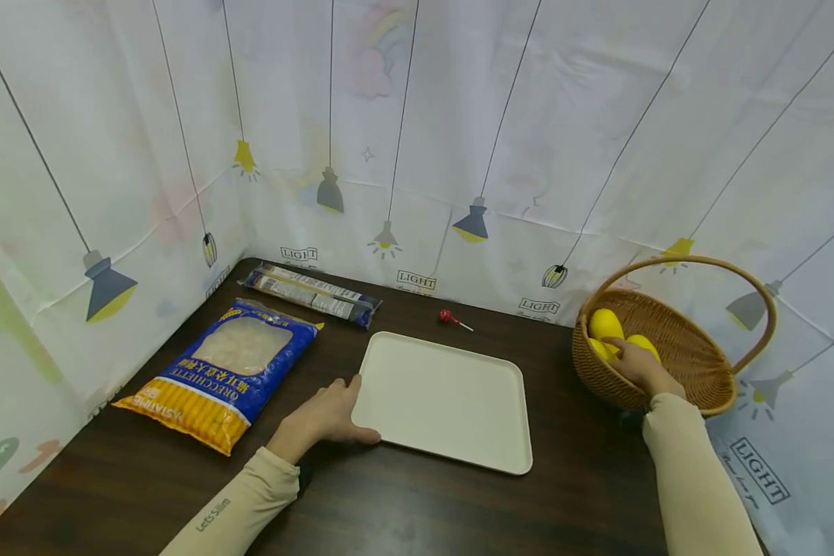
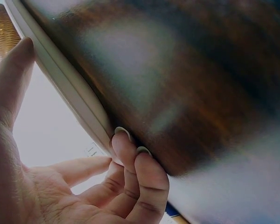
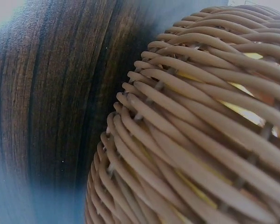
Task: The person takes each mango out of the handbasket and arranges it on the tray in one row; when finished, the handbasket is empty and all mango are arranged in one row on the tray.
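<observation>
My left hand (image 1: 328, 413) holds the near left corner of a cream rectangular tray (image 1: 445, 401). Its thumb lies along the near edge and its fingers along the left side; the left wrist view shows the fingertips against the tray rim (image 2: 70, 86). My right hand (image 1: 642, 364) reaches into a wicker basket (image 1: 691, 351) and touches yellow lemons (image 1: 606, 324) there. Its fingertips are partly hidden among them, so a grip cannot be made out. In the right wrist view the basket's woven wall (image 3: 196, 121) blocks the hand, with yellow showing through gaps.
Left of the tray lies a blue and yellow pasta bag (image 1: 229, 367). Behind it are long packets of noodles or pasta (image 1: 313, 293). A red lollipop (image 1: 447, 316) lies beyond the tray. The basket's arched handle (image 1: 695, 261) rises over its opening. A printed curtain (image 1: 459, 139) borders the dark table (image 1: 389, 510).
</observation>
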Motion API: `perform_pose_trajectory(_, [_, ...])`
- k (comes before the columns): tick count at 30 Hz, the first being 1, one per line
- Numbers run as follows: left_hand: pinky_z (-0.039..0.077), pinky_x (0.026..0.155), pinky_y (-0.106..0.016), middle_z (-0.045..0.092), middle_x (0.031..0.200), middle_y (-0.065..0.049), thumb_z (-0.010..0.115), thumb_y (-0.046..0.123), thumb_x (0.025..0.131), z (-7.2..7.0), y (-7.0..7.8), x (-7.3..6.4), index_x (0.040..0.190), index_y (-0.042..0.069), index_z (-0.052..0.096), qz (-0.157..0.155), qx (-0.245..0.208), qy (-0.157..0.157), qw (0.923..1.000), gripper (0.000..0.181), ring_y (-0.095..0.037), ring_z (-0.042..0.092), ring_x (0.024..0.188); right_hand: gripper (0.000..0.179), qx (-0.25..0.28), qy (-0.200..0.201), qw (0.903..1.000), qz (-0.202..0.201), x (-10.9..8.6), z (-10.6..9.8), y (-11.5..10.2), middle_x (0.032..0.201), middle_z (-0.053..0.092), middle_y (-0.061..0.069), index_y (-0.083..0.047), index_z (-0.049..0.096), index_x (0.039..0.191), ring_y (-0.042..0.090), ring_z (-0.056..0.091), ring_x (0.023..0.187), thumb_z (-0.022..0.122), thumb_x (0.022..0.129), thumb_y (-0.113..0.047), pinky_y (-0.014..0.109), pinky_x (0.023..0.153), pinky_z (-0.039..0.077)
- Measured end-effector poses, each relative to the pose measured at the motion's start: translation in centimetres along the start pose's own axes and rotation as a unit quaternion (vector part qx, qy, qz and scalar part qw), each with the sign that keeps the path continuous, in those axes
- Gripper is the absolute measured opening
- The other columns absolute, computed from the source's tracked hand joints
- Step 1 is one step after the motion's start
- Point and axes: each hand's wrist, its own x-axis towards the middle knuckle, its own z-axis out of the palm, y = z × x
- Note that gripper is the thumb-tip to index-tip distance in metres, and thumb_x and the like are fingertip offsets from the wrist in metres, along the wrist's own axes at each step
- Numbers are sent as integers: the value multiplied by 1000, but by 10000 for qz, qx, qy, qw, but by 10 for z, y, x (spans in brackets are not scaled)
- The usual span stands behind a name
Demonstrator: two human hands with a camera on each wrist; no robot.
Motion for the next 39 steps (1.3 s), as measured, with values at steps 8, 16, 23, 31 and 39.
perform_pose_trajectory(8, [46,106,-59,49,144,-31,81,61,73,-2,0,1,154,1,33,62,22,-11,10000,112,-48,54,128,57,62,405,9991,-75,-10,6,3,123,55,47,13,40,143,62,55,113,56,102,-23,68,94,46])
perform_pose_trajectory(16, [44,108,-60,46,147,-32,81,61,74,-2,2,2,155,0,30,43,45,-57,10000,114,-50,51,131,71,228,740,9969,100,-17,-3,-2,139,43,47,11,33,149,64,43,126,48,105,-43,71,103,37])
perform_pose_trajectory(23, [44,108,-59,46,147,-32,80,63,74,0,2,2,156,0,30,-19,108,-93,9999,114,-51,51,131,72,526,1125,9923,9,-23,-12,-10,137,45,46,10,29,151,63,43,123,48,105,-42,72,98,38])
perform_pose_trajectory(31, [43,109,-60,45,148,-31,79,63,74,0,0,1,156,0,30,-29,85,-89,9999,115,-51,51,131,71,561,1437,9880,-9,-31,-22,-18,136,43,44,8,31,151,59,41,121,48,105,-44,72,96,37])
perform_pose_trajectory(39, [45,107,-60,48,145,-32,80,63,73,1,1,0,154,-2,31,43,152,-22,9999,115,-52,53,128,73,575,1718,9834,47,-45,-26,-24,145,39,41,4,30,153,62,37,127,47,104,-47,73,99,34])
